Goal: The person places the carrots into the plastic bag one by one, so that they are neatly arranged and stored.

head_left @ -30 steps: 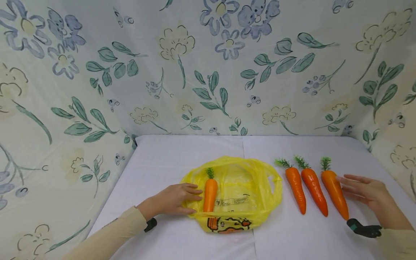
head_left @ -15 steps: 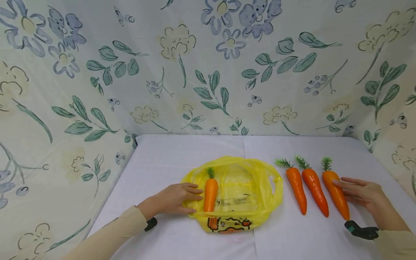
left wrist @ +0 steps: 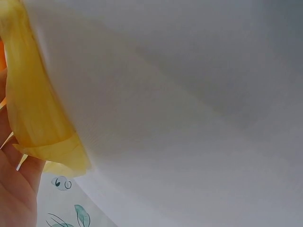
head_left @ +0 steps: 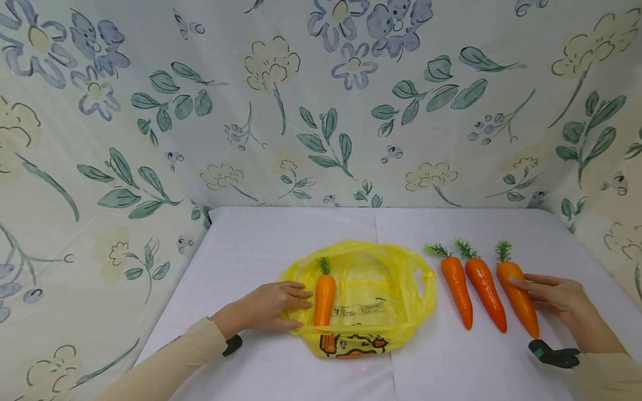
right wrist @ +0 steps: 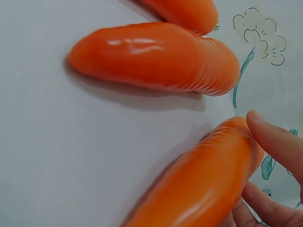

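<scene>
In the head view a yellow plastic bag (head_left: pixel 361 340) lies with its mouth spread, one orange carrot (head_left: pixel 325 298) inside on the left. My left hand (head_left: pixel 268 306) rests at the bag's left edge, fingers reaching inside and thumb apart on the front rim. The left wrist view shows yellow film (left wrist: pixel 38 104) lying over part of those fingers. On the right, my right hand (head_left: pixel 559 298) holds the rightmost carrot (head_left: pixel 519 301) where it lies on the table. From the right wrist, the thumb (right wrist: pixel 274 139) crosses that carrot's thick end, and the other fingers lie along its side.
Two more carrots, a left one (head_left: pixel 457 292) and a middle one (head_left: pixel 486 295), lie between the bag and my right hand, leafy tops pointing away. A white cloth (head_left: pixel 241 245) covers the table. Floral fabric (head_left: pixel 321 111) stands behind and along both sides.
My right hand has moved slightly left, its fingers going from the carrot's right side to over its top. The left hand, bag and carrots stay in place.
</scene>
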The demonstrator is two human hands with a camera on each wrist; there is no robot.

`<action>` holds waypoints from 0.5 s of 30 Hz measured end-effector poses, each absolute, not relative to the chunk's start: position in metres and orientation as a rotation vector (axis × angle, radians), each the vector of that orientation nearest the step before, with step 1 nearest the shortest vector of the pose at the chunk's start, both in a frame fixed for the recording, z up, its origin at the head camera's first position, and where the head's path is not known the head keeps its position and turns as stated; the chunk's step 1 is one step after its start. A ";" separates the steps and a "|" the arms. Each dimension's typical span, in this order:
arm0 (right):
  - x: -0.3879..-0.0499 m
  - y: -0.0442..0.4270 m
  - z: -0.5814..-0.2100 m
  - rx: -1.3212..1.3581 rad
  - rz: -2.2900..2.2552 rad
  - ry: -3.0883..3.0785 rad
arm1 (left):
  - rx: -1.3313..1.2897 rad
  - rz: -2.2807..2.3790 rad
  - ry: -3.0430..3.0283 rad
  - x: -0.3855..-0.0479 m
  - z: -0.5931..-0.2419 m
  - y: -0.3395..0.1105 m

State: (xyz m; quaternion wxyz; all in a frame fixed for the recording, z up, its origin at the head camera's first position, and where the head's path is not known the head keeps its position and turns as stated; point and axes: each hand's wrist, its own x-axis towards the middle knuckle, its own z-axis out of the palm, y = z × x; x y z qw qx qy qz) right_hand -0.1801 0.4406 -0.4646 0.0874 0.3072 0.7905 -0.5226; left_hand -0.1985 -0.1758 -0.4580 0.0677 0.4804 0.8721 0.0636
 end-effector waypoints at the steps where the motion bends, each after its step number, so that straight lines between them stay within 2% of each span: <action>1: -0.180 0.440 -0.464 0.910 -1.553 2.353 | 1.448 0.195 2.627 -0.199 -0.458 -0.176; 15: -0.181 0.431 -0.463 0.930 -1.479 2.349 | 1.463 0.209 2.624 -0.201 -0.459 -0.176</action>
